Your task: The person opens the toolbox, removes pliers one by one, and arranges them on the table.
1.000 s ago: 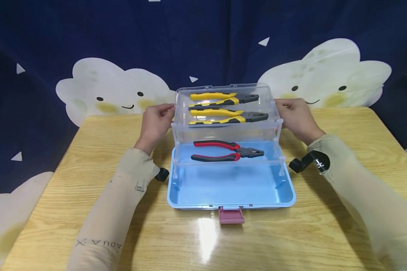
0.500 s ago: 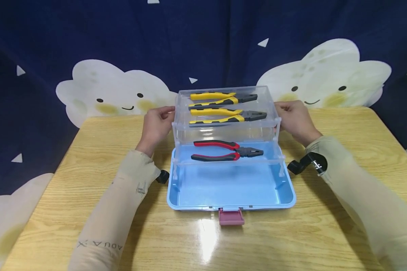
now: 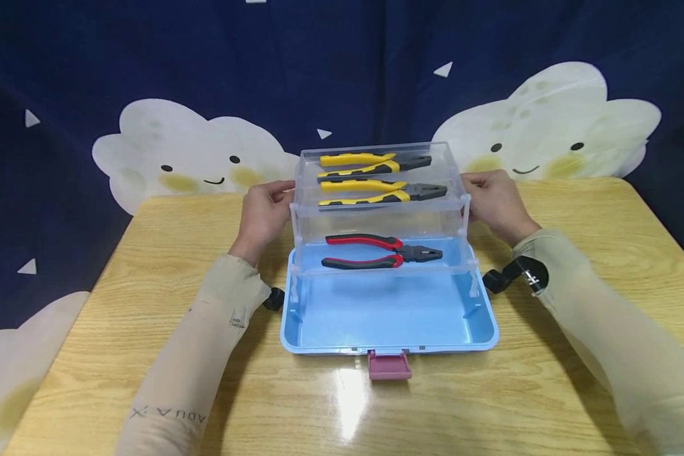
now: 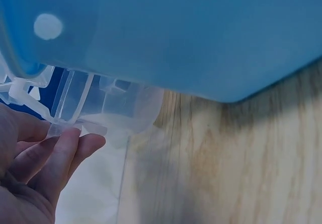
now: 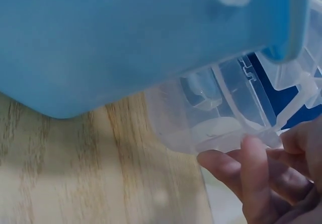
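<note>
A light blue toolbox stands open on the table, its two clear trays raised in steps. In the upper tray lie two yellow-and-black pliers, one behind the other. Red-and-black pliers lie in the lower tray. My left hand is at the box's back left and pinches the edge of the clear lid, which hangs back behind the box. At the back right, my right hand pinches the lid's other side edge; in the right wrist view, thumb and fingers meet on it.
A pink latch hangs down at the box's front. The wooden table extends to both sides and in front. Behind it hangs a dark blue curtain with cloud prints. Black wrist cameras sit close beside the box.
The clear lid's edge, earlier showing above the upper tray, has sunk out of sight behind it. The upper tray has shifted slightly; both hands keep nearly the same places.
</note>
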`<control>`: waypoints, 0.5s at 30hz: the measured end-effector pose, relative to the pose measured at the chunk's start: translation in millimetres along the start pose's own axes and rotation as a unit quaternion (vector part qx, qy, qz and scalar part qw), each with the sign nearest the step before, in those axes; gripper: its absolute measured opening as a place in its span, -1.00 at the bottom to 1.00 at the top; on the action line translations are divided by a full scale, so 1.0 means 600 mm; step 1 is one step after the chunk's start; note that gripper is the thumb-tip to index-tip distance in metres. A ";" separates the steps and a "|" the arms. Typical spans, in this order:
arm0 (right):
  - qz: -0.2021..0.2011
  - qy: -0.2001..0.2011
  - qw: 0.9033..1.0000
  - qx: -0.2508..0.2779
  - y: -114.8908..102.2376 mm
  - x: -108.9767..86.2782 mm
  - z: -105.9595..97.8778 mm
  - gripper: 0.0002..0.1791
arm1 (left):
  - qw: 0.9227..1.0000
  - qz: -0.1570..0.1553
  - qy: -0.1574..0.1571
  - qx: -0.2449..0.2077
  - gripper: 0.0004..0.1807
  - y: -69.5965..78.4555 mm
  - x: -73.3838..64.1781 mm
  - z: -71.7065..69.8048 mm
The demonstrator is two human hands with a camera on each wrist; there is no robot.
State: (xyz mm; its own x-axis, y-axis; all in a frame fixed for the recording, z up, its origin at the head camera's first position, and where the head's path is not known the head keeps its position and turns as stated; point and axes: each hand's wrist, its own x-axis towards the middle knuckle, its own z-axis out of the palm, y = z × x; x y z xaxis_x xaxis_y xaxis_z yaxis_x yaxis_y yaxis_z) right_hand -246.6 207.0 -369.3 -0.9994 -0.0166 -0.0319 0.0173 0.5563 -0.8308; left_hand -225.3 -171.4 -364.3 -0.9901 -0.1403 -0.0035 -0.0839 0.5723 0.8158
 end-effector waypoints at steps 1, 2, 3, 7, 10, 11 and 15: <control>-0.001 0.000 1.000 0.000 0.001 0.001 0.000 -0.44 | 1.000 0.000 -0.001 0.001 -0.59 0.000 0.000 0.000; 0.000 -0.001 1.000 -0.002 0.002 0.001 0.000 -0.44 | 1.000 0.000 -0.002 0.001 -0.59 0.000 0.001 0.001; 0.001 -0.001 1.000 -0.002 0.002 0.001 0.000 -0.45 | 1.000 0.000 -0.004 -0.001 -0.59 -0.001 0.001 0.001; 0.011 -0.005 1.000 -0.017 0.007 0.002 0.002 -0.48 | 1.000 0.003 -0.011 -0.003 -0.59 -0.009 0.001 0.003; 0.025 -0.013 0.999 -0.033 0.013 0.003 0.004 -0.53 | 1.000 0.002 -0.015 0.001 -0.59 -0.015 0.001 0.007; 0.029 -0.015 0.999 -0.036 0.014 0.004 0.005 -0.54 | 1.000 0.000 -0.016 0.003 -0.59 -0.017 0.001 0.009; 0.040 -0.022 0.998 -0.036 0.018 0.005 0.006 -0.58 | 1.000 -0.015 -0.017 0.002 -0.57 -0.019 0.000 0.013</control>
State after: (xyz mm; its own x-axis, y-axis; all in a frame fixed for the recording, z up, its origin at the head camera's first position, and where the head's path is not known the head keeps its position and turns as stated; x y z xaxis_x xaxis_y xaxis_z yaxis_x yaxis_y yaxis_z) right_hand -249.5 210.2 -380.3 -0.9924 -0.0053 -0.1231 0.0938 0.6152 -0.7827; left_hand -225.4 -171.8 -378.1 -0.9904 -0.1295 -0.0477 -0.1140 0.5721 0.8122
